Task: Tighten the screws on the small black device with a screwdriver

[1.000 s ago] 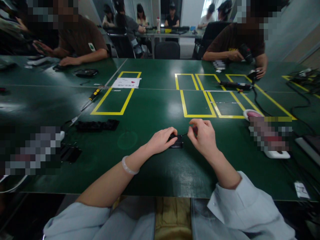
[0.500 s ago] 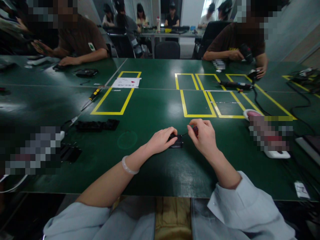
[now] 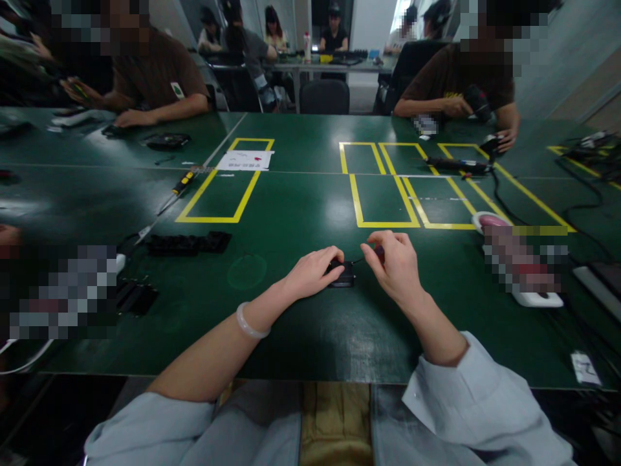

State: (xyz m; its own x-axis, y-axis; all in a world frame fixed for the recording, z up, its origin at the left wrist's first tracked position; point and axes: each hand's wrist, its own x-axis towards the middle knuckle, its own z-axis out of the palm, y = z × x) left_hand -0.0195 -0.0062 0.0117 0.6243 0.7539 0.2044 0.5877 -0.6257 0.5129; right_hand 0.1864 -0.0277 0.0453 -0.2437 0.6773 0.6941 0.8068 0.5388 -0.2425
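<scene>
Head view: both hands are busy out in front, near the middle of the green counter point(image 3: 301, 343). Left hand point(image 3: 310, 272) is clamped over a small box point(image 3: 344, 279), fingers across the top and thumb along the near side, pinning it to the counter. Box is black, low and squarish at the corner that shows, with a bit of shine on its near face. It lies flat, near face towards the person. Can't tell its long axis for sure, since the hand hides the left end.

Right hand point(image 3: 395, 266) is curled around the handle of what looks like a screwdriver point(image 3: 380, 253): dark reddish grip, thin dark shaft. The shaft points left and a little down, towards the box's right end, so its long axis runs mostly side to side. Too small to tell if the tip touches. Hands are apart from each other, a little gap between them.
</scene>
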